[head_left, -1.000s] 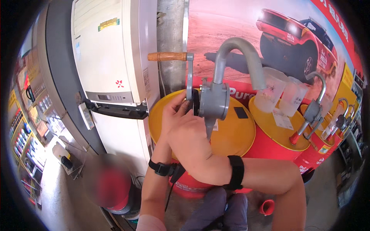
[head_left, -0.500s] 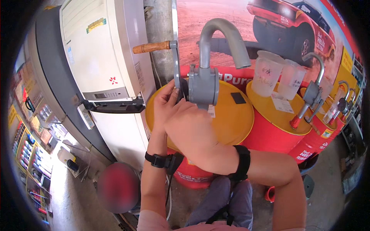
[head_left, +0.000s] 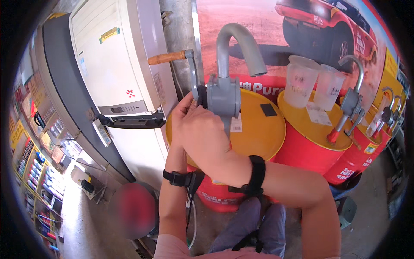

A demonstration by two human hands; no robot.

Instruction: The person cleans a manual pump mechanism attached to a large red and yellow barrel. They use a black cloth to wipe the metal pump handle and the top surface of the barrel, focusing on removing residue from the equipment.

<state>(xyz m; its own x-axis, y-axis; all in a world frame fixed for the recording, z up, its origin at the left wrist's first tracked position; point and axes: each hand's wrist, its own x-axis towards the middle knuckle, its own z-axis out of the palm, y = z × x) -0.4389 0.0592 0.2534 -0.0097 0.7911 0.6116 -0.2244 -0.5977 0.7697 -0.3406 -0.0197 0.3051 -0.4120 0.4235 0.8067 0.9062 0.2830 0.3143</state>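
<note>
A grey hand-crank drum pump (head_left: 223,97) with a hooked spout stands on the yellow lid of a red drum (head_left: 258,134). Its crank (head_left: 192,71) points up, and a wooden handle sticks out to the left. My left hand (head_left: 181,114) is closed at the crank's lower end, beside a black part of the pump. Crossing in front, my right hand (head_left: 205,131) is closed at the same spot. Its fingertips are hidden behind the back of the hand, and what they grip cannot be made out.
More red drums (head_left: 310,142) stand to the right, with pumps (head_left: 351,103) and clear plastic jugs (head_left: 299,82) on top. A white cabinet-like appliance (head_left: 108,64) is close on the left. Below it sits a round red-topped object (head_left: 134,209). A dark flat piece (head_left: 268,109) lies on the near lid.
The pump and its spout sit a little farther left against the lid. My right hand and wrist have shifted slightly left. Both hands stay closed by the crank's lower end.
</note>
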